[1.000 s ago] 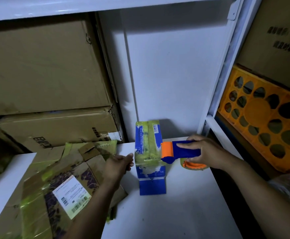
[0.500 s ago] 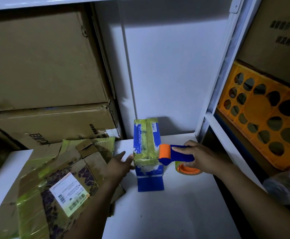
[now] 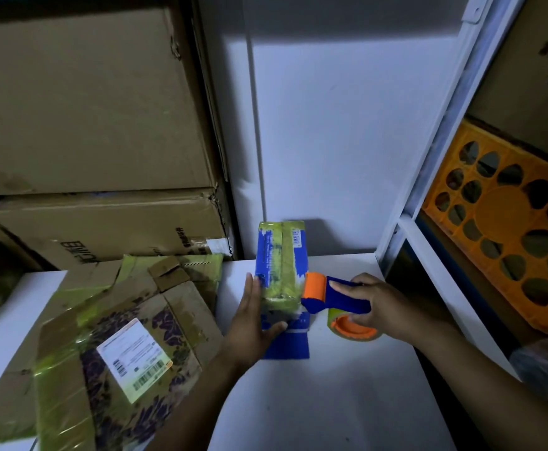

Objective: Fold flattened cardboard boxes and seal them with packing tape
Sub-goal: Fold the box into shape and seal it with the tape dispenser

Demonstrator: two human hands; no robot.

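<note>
Blue box (image 3: pixel 282 255) (yellow-green tape), orange-and-blue tape dispenser (image 3: pixel 334 296), orange crate (image 3: pixel 507 222).

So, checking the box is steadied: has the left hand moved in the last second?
Yes. The left hand has closed rightward onto the blue box, now touching its left side.

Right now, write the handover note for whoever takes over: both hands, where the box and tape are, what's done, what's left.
Left hand: fingers flat against the left side of the small blue cardboard box, steadying it upright on the white table.
Right hand: grips the blue tape dispenser with orange roller, roller at the box's near top edge.
Done: yellow-green tape runs along the box's top.
Left: probably press down and cut the tape end; flattened brown cardboard boxes at left lie flat, not yet folded.
</note>
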